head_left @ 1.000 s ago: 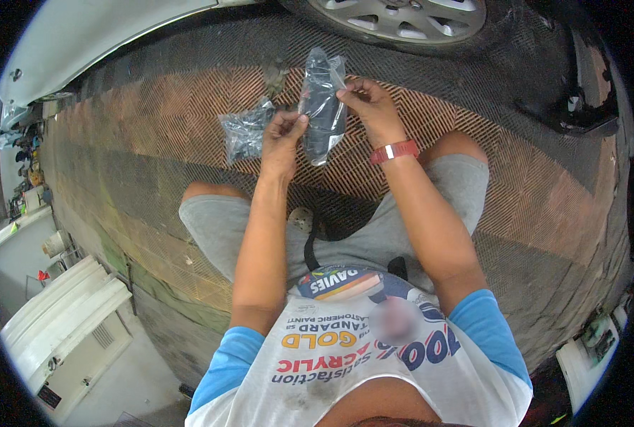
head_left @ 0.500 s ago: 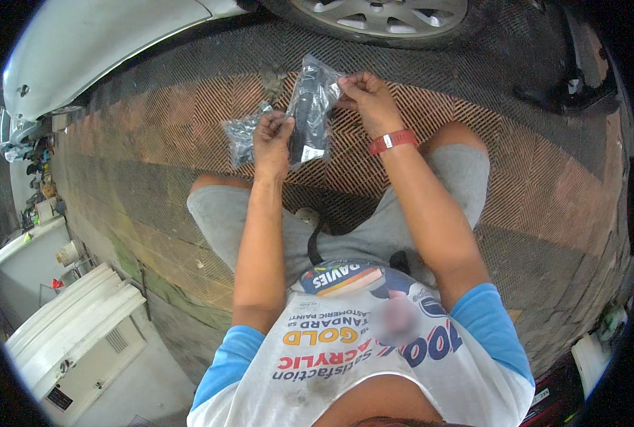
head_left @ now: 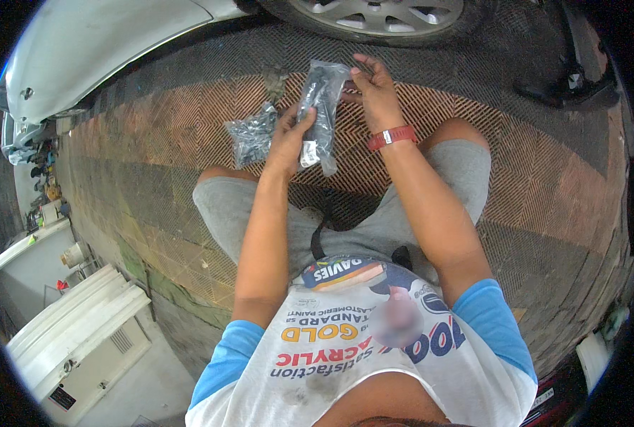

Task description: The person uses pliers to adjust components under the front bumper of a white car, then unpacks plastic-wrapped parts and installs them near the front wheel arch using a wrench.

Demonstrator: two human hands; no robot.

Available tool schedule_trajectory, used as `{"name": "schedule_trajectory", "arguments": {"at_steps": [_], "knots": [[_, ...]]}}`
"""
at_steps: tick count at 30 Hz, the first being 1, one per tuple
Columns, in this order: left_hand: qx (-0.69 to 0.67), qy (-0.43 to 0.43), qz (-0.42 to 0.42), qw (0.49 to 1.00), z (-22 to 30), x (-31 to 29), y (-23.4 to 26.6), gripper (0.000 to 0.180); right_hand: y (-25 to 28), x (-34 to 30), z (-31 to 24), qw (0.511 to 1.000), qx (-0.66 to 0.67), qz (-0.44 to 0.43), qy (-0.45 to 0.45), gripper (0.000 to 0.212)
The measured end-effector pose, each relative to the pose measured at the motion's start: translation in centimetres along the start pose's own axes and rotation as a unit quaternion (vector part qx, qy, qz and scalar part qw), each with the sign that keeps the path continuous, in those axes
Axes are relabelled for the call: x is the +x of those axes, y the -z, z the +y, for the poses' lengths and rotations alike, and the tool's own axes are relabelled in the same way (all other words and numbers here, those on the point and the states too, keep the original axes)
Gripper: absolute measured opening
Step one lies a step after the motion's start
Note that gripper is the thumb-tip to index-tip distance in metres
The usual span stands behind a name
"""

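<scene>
My left hand (head_left: 288, 140) grips a clear plastic bag (head_left: 323, 107) by its left edge, thumb across the front. Inside the bag is a long dark part, and a small white label shows near the bottom. Beside the bag's upper right corner is my right hand (head_left: 375, 94), its fingers apart; whether a fingertip still touches the plastic I cannot tell. A second clear bag (head_left: 249, 135) with dark pieces in it lies on the floor mat, just left of my left hand.
A crumpled grey-brown cloth-like thing (head_left: 275, 80) lies beyond the bags. Ahead stands a car wheel (head_left: 381, 16), with a silvery car panel (head_left: 111, 50) at the far left. White cabinets (head_left: 89, 349) stand at the lower left. The floor mat (head_left: 530, 171) is ribbed.
My right hand's fingers have spread from their pinch on the bag's right edge. The held bag has turned slightly and shifted right, with my left thumb now across it.
</scene>
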State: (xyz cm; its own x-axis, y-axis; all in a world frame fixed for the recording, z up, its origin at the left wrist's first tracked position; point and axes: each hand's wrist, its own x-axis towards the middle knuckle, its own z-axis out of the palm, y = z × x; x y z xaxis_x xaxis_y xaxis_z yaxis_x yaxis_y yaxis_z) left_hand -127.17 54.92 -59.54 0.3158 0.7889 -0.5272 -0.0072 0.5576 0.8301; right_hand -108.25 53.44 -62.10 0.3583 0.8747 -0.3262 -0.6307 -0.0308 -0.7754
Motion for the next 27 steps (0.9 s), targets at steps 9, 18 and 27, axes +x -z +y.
{"name": "schedule_trajectory", "arguments": {"at_steps": [9,18,27], "knots": [[-0.100,-0.064,0.076,0.990,-0.7,1.7,1.0,0.037,-0.2,-1.1,1.7,0.945,-0.185,-0.229,-0.140,0.033],[0.150,-0.148,-0.063,0.976,-0.7,0.1,-0.4,0.057,-0.1,-0.2,2.4,0.969,-0.211,-0.112,-0.068,0.037],[-0.218,-0.012,-0.041,0.975,-1.1,0.0,-0.5,0.053,-0.6,-0.9,2.2,0.888,-0.392,-0.236,0.054,0.020]]}}
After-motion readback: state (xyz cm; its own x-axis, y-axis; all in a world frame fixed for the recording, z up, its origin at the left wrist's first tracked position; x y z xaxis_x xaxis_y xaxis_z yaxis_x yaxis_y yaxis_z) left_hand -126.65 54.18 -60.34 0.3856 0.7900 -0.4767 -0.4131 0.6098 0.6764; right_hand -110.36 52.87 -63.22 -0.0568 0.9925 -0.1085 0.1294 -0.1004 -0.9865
